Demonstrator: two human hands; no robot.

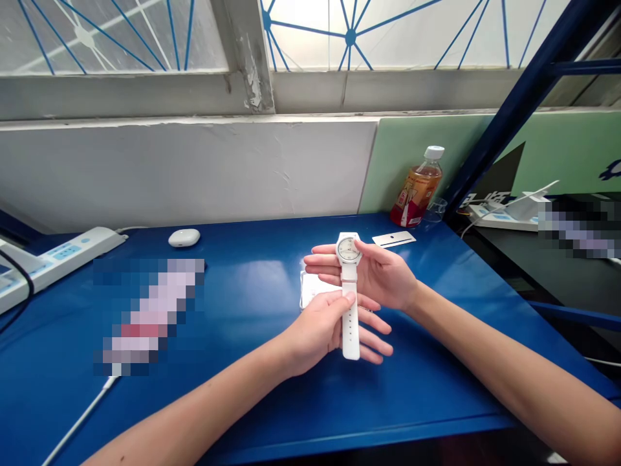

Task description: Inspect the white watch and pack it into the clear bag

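Observation:
A white wristwatch [349,251] with a pale round dial is held above the blue desk, its strap hanging straight down toward me. My right hand [388,275] supports the dial end, thumb on the edge of the case and fingers stretched out behind it. Lower down, my left hand [323,317] pinches the holed strap, thumb on top, with the other fingers spread out behind. Behind the hands, a white object [313,288] lies on the desk, partly hidden, so its kind is unclear.
On the blue desk [252,388] lie a white earbud case [184,238], a blurred-out item [150,317] with a white cable [77,421], and a power strip [68,259] at left. A drink bottle [418,188] and white card [394,239] sit back right, near a blue post [509,97].

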